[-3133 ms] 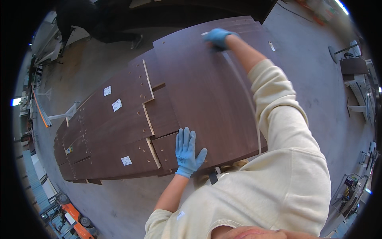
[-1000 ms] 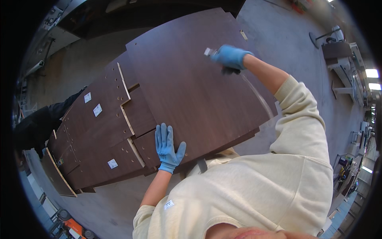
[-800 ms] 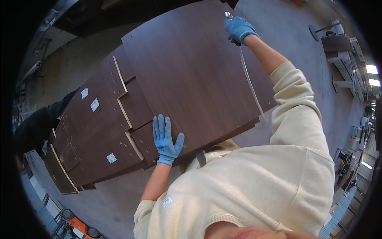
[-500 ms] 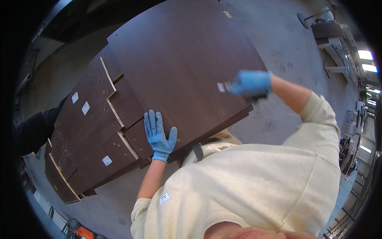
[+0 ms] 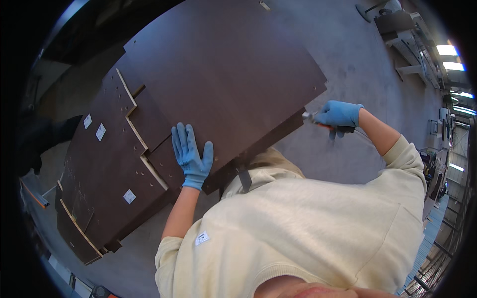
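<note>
My left hand (image 5: 192,158), in a blue work glove, lies flat with fingers stretched on a large dark brown panel (image 5: 223,79) near its near edge. Just off the panel's right corner, my right hand (image 5: 340,114), gloved alike, is closed round a hand tool (image 5: 309,117) with a metal head and an orange part on its handle. The fingers hide most of the tool, so its exact kind cannot be made out. Other brown boards (image 5: 112,149), with drilled holes and white labels, lie beside the large panel on the left.
Another person's dark sleeve (image 5: 57,130) reaches in at the far left. Grey floor (image 5: 343,64) surrounds the boards. Grey and dark furniture pieces (image 5: 405,37) stand at the upper right. Pale strips of raw edge (image 5: 133,116) show between the boards.
My right hand has moved from above the panel toward me and out past its near right edge, still holding the tool. My left hand stays flat on the panel; the view has shifted slightly.
</note>
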Tool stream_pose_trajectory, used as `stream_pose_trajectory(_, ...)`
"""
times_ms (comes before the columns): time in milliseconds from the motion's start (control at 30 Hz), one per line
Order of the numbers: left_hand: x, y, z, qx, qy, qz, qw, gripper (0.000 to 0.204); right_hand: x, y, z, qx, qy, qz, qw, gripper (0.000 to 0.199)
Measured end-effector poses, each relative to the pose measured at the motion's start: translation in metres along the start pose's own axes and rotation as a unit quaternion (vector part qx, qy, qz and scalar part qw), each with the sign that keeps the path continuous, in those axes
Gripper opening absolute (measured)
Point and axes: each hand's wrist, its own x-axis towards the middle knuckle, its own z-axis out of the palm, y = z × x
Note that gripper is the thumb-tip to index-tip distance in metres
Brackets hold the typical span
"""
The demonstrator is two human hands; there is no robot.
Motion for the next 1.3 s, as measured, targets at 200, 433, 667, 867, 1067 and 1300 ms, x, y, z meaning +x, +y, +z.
stream_pose_trajectory(200, -0.005, -0.007, -0.003, -0.018, -0.007, -0.012, 1.000, 0.070, -0.029, -0.066, 0.030, 0.042, 0.043, -0.055, 0.997, 0.040)
stream_pose_trajectory(433, -0.004, -0.022, -0.010, -0.149, 0.020, -0.042, 0.988, 0.050, -0.013, -0.122, 0.041, -0.011, 0.155, -0.070, 0.985, 0.042)
stream_pose_trajectory(667, -0.018, -0.032, -0.032, -0.332, 0.017, -0.122, 0.935, 0.050, -0.017, -0.136, 0.085, 0.001, 0.095, -0.133, 0.987, 0.044)
stream_pose_trajectory(867, -0.034, -0.024, -0.037, -0.261, 0.059, -0.085, 0.960, 0.051, -0.019, -0.188, 0.095, -0.130, 0.111, -0.170, 0.971, 0.051)
stream_pose_trajectory(1067, -0.054, -0.015, -0.043, -0.206, 0.163, -0.144, 0.954, 0.053, -0.019, -0.264, 0.112, -0.313, -0.022, -0.334, 0.889, 0.047)
stream_pose_trajectory(1300, -0.081, -0.010, -0.068, -0.128, 0.195, -0.176, 0.956, 0.054, 0.022, -0.355, 0.077, -0.233, -0.020, -0.284, 0.930, 0.043)
